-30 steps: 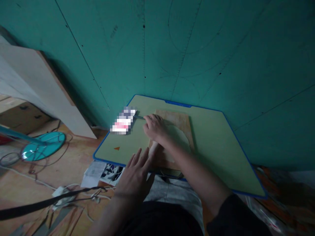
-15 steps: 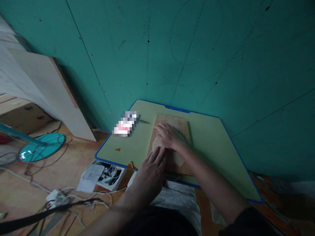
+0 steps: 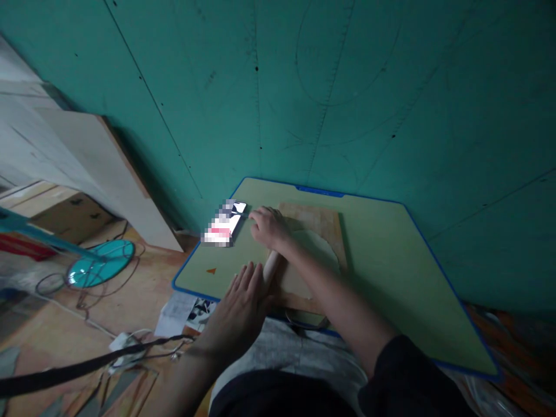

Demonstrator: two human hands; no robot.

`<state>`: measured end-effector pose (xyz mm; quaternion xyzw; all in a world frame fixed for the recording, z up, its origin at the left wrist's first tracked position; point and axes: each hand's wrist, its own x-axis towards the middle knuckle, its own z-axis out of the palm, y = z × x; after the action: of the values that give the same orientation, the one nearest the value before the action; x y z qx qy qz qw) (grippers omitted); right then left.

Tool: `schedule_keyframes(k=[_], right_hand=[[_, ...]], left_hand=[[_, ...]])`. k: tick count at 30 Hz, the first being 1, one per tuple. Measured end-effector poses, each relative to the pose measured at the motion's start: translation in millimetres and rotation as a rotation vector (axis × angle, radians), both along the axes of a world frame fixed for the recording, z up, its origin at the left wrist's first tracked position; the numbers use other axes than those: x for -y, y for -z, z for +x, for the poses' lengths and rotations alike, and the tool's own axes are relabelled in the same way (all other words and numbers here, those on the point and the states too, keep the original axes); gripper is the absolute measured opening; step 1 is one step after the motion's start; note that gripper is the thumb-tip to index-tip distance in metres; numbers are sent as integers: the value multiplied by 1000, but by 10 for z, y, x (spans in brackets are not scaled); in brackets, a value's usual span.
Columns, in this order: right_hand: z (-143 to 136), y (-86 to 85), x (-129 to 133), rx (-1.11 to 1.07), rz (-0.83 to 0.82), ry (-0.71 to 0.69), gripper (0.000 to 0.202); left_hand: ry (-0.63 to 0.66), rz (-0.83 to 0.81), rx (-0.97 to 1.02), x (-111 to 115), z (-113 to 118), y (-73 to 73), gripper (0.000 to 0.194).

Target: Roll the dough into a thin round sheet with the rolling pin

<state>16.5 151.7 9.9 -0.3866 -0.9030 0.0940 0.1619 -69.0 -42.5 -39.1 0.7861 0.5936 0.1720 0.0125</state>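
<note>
At the left edge of the board (image 3: 315, 215), we rest our flat left hand (image 3: 244, 296) and curled right hand (image 3: 270, 227) (grip unclear) on the rolling pin (image 3: 270, 265), beside the dough (image 3: 320, 252).

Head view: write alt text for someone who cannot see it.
A person's left hand and right hand rest on a rolling pin over a wooden board bearing flattened dough; a lit smartphone lies on the blue-edged table by a green wall.

The wall (image 3: 217, 116) is coloured green, marked with dark lines. The pale green tabletop (image 3: 391, 272) is edged in blue. The lamp base (image 3: 102, 263) is coloured turquoise.
</note>
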Motion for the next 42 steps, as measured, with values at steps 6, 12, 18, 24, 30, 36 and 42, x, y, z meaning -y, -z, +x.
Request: schedule_keyframes(k=[6,12,18,24,30,36,42], right_hand=[[485,136,47,-110,-35,91,33],[1398,367,198,-242,-27,135,35],[2012,665,339,-444,-16,359,40],[2005,699,357,-519,-15,362,37],[2082,644,346,-580,-14,416,35],[2127,552,450,-602,-63,386,25],[2204,445,738,-1059,-441,420,21]], left_hand=[[45,2,17,46,378,-95,65],[134,81,-48,-4,502,-135,65],[27,104,-52,-145,206,-88,60],[-45,97,-165,-401,167,-73,49],[0,17,-153,-661,272,-202,30],[-12,-37,-90,-718,400,-219,30],[-1,-66,-59,-700,406,-242,28]])
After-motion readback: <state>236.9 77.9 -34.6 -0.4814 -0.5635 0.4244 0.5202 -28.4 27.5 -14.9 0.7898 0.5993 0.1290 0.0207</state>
